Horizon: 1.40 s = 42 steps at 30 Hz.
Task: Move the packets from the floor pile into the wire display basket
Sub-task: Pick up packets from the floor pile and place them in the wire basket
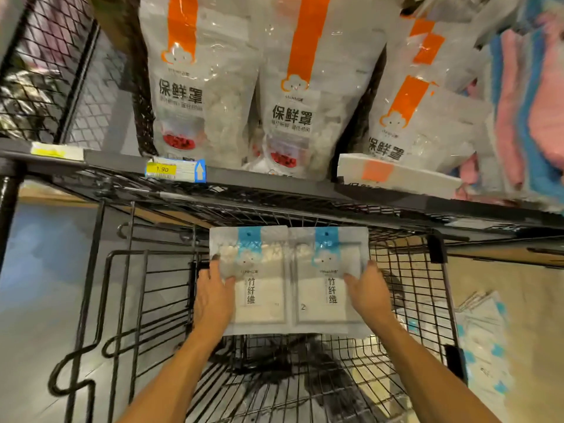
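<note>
Your left hand (213, 296) and right hand (367, 293) each grasp an outer edge of two blue-topped packets (288, 279) held side by side — over the wire display basket (409, 288), below the shelf (274, 190).

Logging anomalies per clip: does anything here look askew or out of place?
One white box lies flat and skewed on the shelf edge before the upright orange bags. Both hands' packets sit level over the basket.
</note>
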Tool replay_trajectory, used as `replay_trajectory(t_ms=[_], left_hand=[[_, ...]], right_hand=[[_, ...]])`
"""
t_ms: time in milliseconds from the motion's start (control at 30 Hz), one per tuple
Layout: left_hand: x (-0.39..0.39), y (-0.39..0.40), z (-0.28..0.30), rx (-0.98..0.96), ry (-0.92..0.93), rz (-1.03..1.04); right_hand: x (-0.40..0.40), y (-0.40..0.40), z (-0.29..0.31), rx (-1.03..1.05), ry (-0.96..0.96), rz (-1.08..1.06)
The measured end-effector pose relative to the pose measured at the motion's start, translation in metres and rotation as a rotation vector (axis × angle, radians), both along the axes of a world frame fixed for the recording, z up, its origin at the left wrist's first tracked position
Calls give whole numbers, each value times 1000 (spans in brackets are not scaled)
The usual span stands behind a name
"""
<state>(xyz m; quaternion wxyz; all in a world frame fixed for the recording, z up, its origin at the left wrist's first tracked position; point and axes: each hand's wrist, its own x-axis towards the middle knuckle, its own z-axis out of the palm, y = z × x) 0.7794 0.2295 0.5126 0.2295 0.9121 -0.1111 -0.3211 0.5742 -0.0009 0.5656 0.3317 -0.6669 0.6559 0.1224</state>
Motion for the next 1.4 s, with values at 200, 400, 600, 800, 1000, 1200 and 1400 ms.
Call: replay_trajectory(t_ms=[200, 400, 600, 800, 1000, 1200, 1400], left_hand=[[-10, -3, -1, 243, -276, -304], [-12, -3, 9, 190, -257, -318], [-31, 3, 60, 192, -303, -306], [-61, 8, 124, 186, -441, -243], [-97, 11, 192, 208, -550, -218], [-131, 22, 244, 231, -734, -257], [-150, 8, 276, 126, -731, -406]], right_hand=[[6, 9, 9, -228, 285, 364], [-8, 3, 24, -299, 253, 540], [-21, 1, 63, -374, 138, 651], [-33, -2, 112, -393, 6, 769], [-55, -6, 160, -440, -88, 848], [-85, 3, 205, -482, -106, 860], [-130, 24, 236, -541, -130, 731]])
